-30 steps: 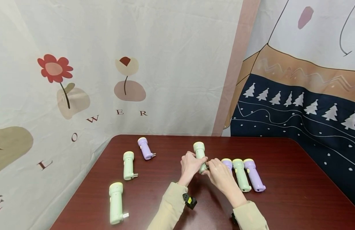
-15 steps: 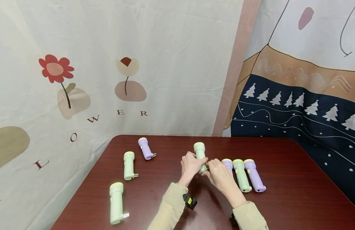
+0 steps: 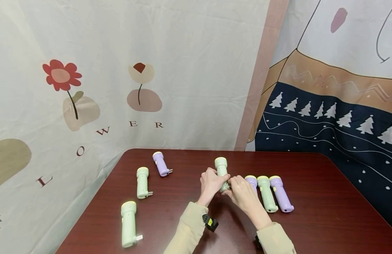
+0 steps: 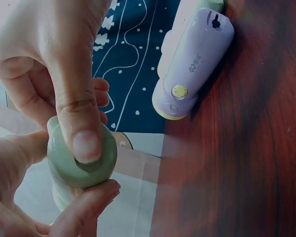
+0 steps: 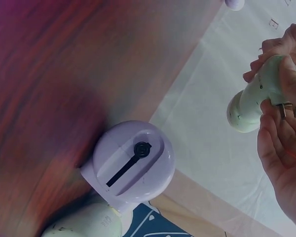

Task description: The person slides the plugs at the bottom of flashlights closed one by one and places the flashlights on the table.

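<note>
A pale green flashlight point(image 3: 221, 167) is held up over the table, its head pointing away from me. My left hand point(image 3: 211, 181) grips its barrel, thumb across the top. At the tail end my right hand point(image 3: 245, 192) holds it with bent fingers; in the left wrist view, its thumb presses on the rounded green end point(image 4: 81, 168). Two metal plug prongs point(image 5: 288, 111) stick out beside the fingers in the right wrist view. Right of the hands lie a purple flashlight point(image 3: 252, 181), partly hidden, a green flashlight point(image 3: 267, 195) and another purple flashlight point(image 3: 281, 195), side by side.
On the left of the dark red table point(image 3: 326, 211) lie a purple flashlight point(image 3: 161, 165), a green flashlight point(image 3: 142, 184) and a nearer green flashlight point(image 3: 128, 225), each with its plug folded out. Printed cloth hangs behind the table's far edge.
The hands and the green flashlight stay nearly in place. Apart from a slight shift of the view, nothing else visibly moves.
</note>
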### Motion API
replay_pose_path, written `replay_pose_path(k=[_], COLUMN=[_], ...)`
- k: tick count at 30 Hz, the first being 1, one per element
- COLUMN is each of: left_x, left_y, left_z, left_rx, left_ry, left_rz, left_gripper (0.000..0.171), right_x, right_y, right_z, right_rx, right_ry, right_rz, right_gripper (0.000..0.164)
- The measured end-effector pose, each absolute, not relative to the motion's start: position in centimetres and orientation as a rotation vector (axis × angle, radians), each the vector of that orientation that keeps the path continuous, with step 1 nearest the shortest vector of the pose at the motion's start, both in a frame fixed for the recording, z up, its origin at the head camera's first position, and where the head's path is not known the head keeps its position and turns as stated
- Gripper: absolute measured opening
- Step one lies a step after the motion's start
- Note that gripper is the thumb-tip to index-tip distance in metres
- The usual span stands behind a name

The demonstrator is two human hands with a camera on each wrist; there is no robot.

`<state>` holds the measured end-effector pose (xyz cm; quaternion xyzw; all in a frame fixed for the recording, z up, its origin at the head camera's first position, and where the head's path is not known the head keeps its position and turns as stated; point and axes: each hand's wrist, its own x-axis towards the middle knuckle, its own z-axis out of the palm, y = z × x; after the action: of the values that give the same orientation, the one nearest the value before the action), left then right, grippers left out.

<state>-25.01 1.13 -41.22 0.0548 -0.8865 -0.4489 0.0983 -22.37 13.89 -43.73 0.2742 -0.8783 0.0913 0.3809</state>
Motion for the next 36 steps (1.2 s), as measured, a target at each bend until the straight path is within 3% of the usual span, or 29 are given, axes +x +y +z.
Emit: replay_pose_path(k=[22, 36], left_x=[-25.1, -25.5], left_y=[1.5, 1.5], left_z=[-41.5, -43.2], left_rx=[0.183, 0.087], left_ry=[-2.639, -2.683], left_rz=[-1.312, -1.289], left_gripper=[0.042, 0.047], right_x=[-22.2, -21.7], right_y=[13.7, 14.9], right_z=[-43.6, -44.0], right_rx=[0.645, 0.519], right_ry=[-2.286, -2.558], right_rz=[0.214, 0.13], right_gripper=[0.048, 0.063])
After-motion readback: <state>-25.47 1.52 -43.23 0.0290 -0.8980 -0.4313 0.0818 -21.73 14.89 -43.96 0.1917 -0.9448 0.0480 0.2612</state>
